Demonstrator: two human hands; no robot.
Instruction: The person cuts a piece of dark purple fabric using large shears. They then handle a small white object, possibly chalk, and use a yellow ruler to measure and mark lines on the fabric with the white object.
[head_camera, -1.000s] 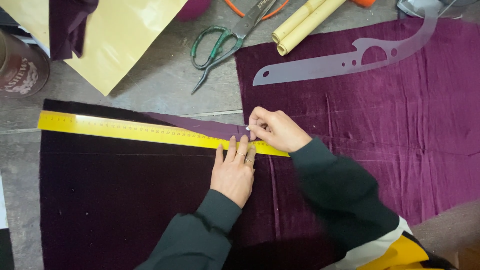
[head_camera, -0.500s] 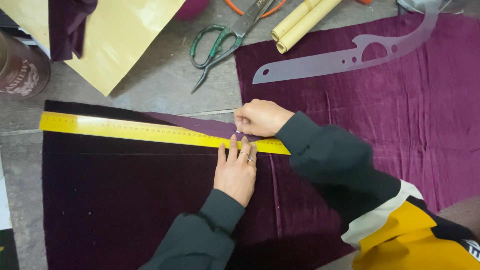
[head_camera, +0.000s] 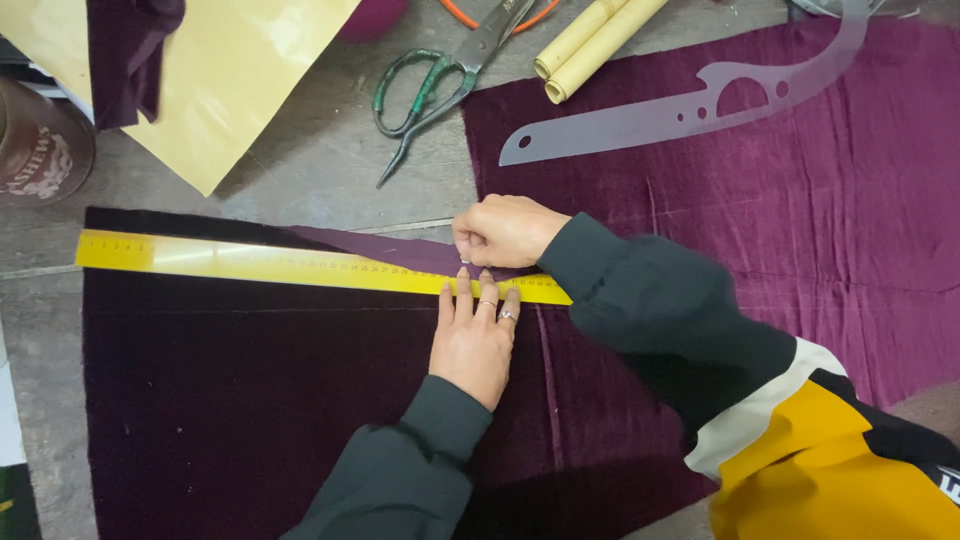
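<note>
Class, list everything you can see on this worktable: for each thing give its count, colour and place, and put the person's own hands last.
ruler: one, yellow, lying across the dark fabric
dark fabric: one, deep purple, lower left
maroon fabric: one, right side
curve template: one, clear, on the maroon fabric
scissors: one, green handles, top centre
paper rolls: two, tan, top centre
yellow sheet: one, top left
tin: one, brown, left edge
table: one, grey wood
left hand: flat, fingertips on the ruler
right hand: closed, above the ruler's edge

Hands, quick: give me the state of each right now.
Left hand: open, flat, fingertips pressing the long yellow ruler onto dark purple velvet fabric.
Right hand: closed in a pinch at the ruler's edge; contents cannot be told.
</note>
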